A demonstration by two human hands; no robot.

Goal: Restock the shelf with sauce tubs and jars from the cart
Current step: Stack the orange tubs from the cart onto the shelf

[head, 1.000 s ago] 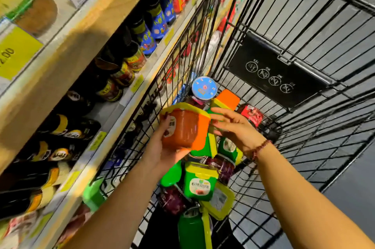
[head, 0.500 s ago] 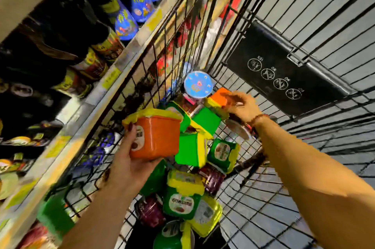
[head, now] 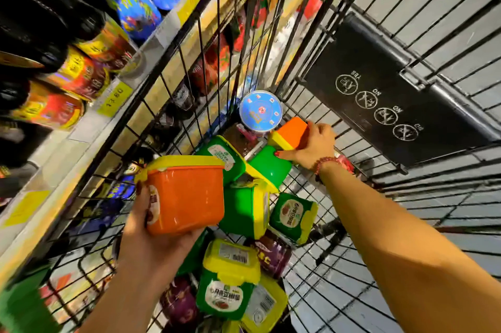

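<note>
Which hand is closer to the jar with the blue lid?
Right. The right hand grips the far orange tub right beside the blue-lidded jar; the left hand holds a second orange tub farther off, nearer the person.

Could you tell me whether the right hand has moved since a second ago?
Yes. The right hand has moved forward, towards the blue-lidded jar, and now grips the far orange tub beside it.

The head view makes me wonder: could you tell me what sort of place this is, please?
Most likely a supermarket aisle: a wire shopping cart holds sauce tubs, beside a shelf of bottled sauces with yellow price tags on its edge.
</note>
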